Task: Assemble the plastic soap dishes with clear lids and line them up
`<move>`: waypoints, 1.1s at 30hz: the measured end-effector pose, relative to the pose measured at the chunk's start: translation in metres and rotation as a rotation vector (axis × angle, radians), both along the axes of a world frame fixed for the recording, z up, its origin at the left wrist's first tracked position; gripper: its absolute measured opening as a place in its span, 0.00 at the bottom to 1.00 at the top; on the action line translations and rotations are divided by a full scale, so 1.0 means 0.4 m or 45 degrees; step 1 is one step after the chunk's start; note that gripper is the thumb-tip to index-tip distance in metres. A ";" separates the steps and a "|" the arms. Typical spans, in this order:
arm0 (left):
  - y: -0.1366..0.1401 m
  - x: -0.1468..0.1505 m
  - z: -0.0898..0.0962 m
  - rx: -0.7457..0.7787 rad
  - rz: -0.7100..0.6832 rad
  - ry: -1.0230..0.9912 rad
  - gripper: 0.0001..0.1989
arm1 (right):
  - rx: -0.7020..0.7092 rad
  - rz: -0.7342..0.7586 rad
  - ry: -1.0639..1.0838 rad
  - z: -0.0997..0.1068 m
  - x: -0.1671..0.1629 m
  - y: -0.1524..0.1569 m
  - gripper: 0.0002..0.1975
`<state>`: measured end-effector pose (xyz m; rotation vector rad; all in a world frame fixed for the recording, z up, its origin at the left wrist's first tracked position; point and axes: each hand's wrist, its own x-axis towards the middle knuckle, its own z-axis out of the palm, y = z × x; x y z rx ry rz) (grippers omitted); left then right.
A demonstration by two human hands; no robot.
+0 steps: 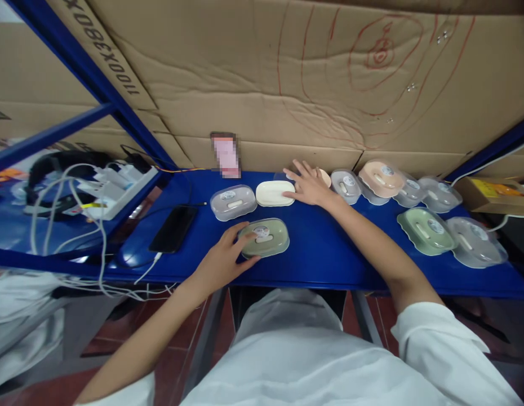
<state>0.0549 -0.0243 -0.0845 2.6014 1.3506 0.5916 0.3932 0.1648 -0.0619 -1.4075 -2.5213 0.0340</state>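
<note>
My left hand (230,251) curls round the left end of a small green plastic box with a clear lid (272,239). Its thumb is at the near side, and one finger rests on the lid. My right hand (308,183) is spread, palm down, its thumb at the right end of a cream oval piece (270,193). Its other fingers partly cover a peach-coloured piece (324,177). To the left of the cream piece stands a grey box with a clear lid (233,203).
More lidded boxes stand at the right, among them a peach box (381,177) and a green one (426,231). A black phone (173,228) lies at the left, near a power strip (124,192) and white cables. Another phone (226,155) leans on the cardboard wall (211,73).
</note>
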 end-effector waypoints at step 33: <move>0.262 0.281 0.074 0.156 0.037 -0.096 0.25 | 0.008 -0.012 0.243 -0.080 0.003 -0.403 0.27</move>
